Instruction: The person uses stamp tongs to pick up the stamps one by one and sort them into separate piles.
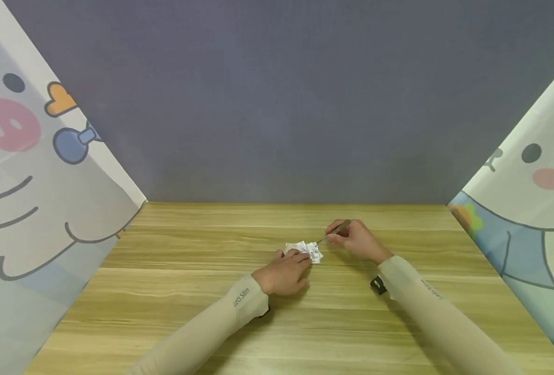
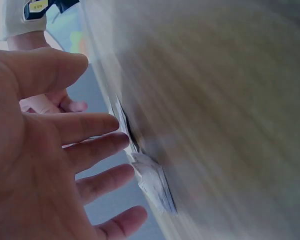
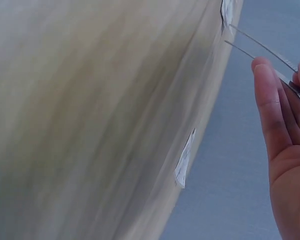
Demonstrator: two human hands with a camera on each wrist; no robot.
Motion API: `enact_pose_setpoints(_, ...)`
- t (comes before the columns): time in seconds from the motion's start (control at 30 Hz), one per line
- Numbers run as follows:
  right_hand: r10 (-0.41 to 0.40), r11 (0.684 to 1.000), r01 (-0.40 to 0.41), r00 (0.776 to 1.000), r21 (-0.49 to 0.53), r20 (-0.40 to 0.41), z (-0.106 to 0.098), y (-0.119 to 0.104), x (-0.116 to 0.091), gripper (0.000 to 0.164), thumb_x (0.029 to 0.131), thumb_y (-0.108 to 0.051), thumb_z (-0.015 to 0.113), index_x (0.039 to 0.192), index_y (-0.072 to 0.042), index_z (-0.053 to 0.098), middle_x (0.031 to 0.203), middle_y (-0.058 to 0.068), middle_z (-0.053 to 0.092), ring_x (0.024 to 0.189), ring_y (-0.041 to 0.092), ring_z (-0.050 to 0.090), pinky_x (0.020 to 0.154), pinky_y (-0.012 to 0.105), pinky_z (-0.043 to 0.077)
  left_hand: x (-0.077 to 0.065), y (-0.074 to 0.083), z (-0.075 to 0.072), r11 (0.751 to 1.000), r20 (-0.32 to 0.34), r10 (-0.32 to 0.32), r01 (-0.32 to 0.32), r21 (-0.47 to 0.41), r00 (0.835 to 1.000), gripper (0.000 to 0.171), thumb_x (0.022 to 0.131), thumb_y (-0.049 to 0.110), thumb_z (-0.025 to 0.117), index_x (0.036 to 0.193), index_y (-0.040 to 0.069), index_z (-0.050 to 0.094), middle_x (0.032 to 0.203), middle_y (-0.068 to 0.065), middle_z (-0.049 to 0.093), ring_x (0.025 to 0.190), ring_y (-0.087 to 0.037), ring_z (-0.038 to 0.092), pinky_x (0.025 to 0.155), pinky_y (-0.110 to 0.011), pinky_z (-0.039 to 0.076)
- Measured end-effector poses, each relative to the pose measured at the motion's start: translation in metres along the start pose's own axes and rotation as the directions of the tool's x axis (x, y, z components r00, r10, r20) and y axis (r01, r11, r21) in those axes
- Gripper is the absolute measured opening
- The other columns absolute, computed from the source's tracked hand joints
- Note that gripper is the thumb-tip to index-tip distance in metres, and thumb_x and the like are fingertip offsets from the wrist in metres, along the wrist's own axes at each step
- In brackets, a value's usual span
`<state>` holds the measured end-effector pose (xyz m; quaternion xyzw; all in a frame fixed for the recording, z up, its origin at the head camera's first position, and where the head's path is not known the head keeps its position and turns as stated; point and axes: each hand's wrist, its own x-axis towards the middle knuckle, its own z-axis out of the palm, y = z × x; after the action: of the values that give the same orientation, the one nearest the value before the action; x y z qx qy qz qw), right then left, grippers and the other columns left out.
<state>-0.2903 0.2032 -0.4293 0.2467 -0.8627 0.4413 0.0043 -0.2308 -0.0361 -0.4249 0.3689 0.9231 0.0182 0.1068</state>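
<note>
Thin metal tweezers [image 3: 264,46] are pinched between the thumb and fingers of my right hand [image 1: 357,242]. Their two tips stand apart in the right wrist view and point at the right edge of some white paper scraps [image 1: 314,250] in the head view. My left hand [image 1: 283,273] lies palm down at the near side of these scraps, its fingers [image 2: 107,181] stretched out over them. From the left wrist, several overlapping paper layers [image 2: 157,182] show just past the fingertips, slightly raised at the edges. Part of the paper is hidden under the left fingers.
The scraps lie on a wood-grain table [image 1: 201,237]. Behind it rises a plain grey panel [image 1: 295,104]. Cartoon-printed sheets [image 1: 33,198] stand along both sides. A dark wrist device [image 1: 378,285] sits under the right sleeve.
</note>
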Motion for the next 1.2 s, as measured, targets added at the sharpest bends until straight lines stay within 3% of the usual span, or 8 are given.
enact_pose_setpoints(0.27, -0.033, 0.999, 0.033, 0.999, 0.04, -0.003, 0.002, -0.005, -0.002, 0.01, 0.089, -0.009, 0.066, 0.095, -0.002, 0.07, 0.096, 0.007, 0.067, 0.083, 0.02, 0.067, 0.072, 0.027, 0.055, 0.002, 0.004, 0.002, 1.0, 0.029, -0.01, 0.009, 0.008, 1.0, 0.055, 0.097, 0.042, 0.048, 0.145, 0.015, 0.04, 0.151, 0.003, 0.031, 0.138, -0.021, 0.024, 0.108, -0.053, 0.023)
enact_pose_setpoints(0.43, -0.05, 0.995, 0.05, 0.999, 0.087, -0.005, 0.003, -0.008, -0.003, 0.009, 0.089, -0.009, 0.067, 0.093, -0.002, 0.07, 0.089, 0.007, 0.067, 0.075, 0.027, 0.067, 0.065, 0.029, 0.056, 0.001, 0.004, 0.002, 1.0, 0.018, -0.002, 0.002, 0.01, 1.0, 0.055, 0.097, 0.041, 0.048, 0.145, 0.014, 0.04, 0.15, 0.001, 0.032, 0.137, -0.023, 0.026, 0.107, -0.054, 0.024)
enact_pose_setpoints(0.87, -0.011, 0.989, 0.008, 1.0, 0.145, 0.019, 0.009, -0.013, -0.003, 0.01, 0.09, -0.006, 0.064, 0.094, 0.003, 0.067, 0.093, 0.016, 0.064, 0.074, 0.034, 0.066, 0.062, 0.036, 0.056, -0.001, 0.005, 0.002, 1.0, 0.025, -0.003, 0.003, 0.005, 1.0, 0.056, 0.097, 0.04, 0.049, 0.145, 0.015, 0.039, 0.151, 0.002, 0.03, 0.138, -0.022, 0.025, 0.107, -0.054, 0.024)
enact_pose_setpoints(1.2, -0.017, 0.996, 0.021, 0.999, 0.091, -0.044, 0.008, -0.015, -0.002, 0.007, 0.09, -0.007, 0.065, 0.089, -0.002, 0.068, 0.086, 0.009, 0.065, 0.066, 0.025, 0.067, 0.057, 0.035, 0.056, -0.002, -0.001, 0.001, 0.999, 0.054, 0.002, 0.0, -0.041, 0.999, 0.058, 0.097, 0.041, 0.048, 0.148, 0.015, 0.035, 0.153, 0.003, 0.026, 0.139, -0.022, 0.021, 0.108, -0.052, 0.023)
